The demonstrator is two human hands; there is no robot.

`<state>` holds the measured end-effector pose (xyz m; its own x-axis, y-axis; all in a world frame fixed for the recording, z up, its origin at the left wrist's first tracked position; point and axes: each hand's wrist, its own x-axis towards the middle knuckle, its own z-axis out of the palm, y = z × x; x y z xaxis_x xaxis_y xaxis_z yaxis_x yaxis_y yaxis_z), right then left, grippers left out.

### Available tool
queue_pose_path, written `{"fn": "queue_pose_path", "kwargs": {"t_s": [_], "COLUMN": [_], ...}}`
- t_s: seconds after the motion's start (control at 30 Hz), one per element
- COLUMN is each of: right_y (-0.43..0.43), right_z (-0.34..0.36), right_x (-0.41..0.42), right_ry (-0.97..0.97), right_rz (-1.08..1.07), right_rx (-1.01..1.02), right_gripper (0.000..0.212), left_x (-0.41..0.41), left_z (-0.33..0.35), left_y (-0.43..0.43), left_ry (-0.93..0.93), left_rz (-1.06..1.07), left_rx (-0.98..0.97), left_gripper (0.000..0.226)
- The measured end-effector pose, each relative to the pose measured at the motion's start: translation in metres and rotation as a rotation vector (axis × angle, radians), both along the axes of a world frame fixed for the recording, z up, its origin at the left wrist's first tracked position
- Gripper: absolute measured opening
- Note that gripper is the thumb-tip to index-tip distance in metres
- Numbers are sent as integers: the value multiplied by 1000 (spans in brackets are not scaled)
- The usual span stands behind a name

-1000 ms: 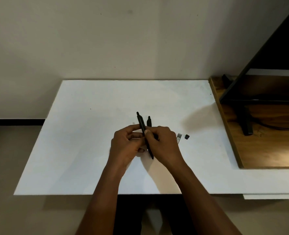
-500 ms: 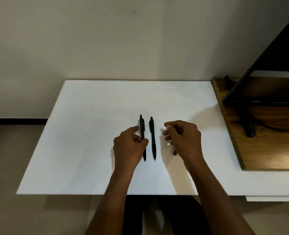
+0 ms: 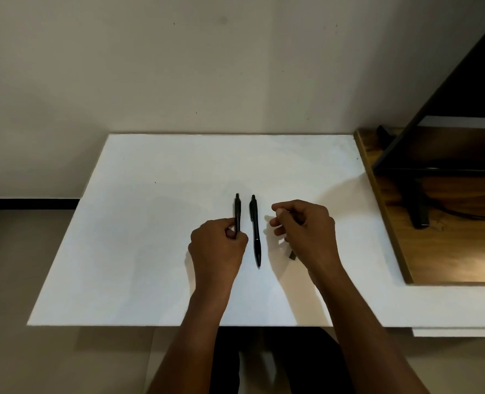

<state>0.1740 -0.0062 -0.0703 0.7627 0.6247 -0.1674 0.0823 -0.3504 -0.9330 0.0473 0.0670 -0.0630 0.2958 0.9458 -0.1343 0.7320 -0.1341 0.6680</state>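
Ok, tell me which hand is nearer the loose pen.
Left, narrowly. The left hand, gripping the second pen, sits just left of the loose pen; the right hand is slightly farther off to its right.

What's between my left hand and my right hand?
A loose slim black pen on the white tabletop, beside the gripped black pen in your left hand; head view.

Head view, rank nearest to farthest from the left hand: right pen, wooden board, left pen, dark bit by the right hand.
From the left hand:
1. left pen: pinched in its fingers, touching.
2. right pen: lying just to the right, apart.
3. dark bit: farther right, beside the right hand.
4. wooden board: far right.
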Motion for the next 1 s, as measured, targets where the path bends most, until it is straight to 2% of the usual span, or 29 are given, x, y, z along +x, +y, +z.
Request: {"fn": "queue_pose_path", "kwargs": {"t_s": [0.07,0.17,0.27,0.53,0.77,1.0], "right_y": [1,1,0,-3,-6,-6], "right_z": [-1,-1,-2,2,2,1], "right_x": [0,0,0,4,11,14], "right_ry": [2,-4,5,-23,-17,-16], "right_rz": [5,12,19,29,-5,-9], "right_rx": [-6,-18,-18,-42,-31,3], "right_gripper": [17,17,17,17,17,16], "left_x": [0,1,0,-7,-4,2], "left_z": [0,0,0,1,-4,-6], "left_y": [-1,-3,-1,7,7,3], "left_ry": [-1,-22,-24,-61,-30,-147], "left_rz": [16,58,85,142,129,123], "left_rx": [21,38,41,-51,-23,-119], "left_gripper": [15,24,16,18,19,15]}}
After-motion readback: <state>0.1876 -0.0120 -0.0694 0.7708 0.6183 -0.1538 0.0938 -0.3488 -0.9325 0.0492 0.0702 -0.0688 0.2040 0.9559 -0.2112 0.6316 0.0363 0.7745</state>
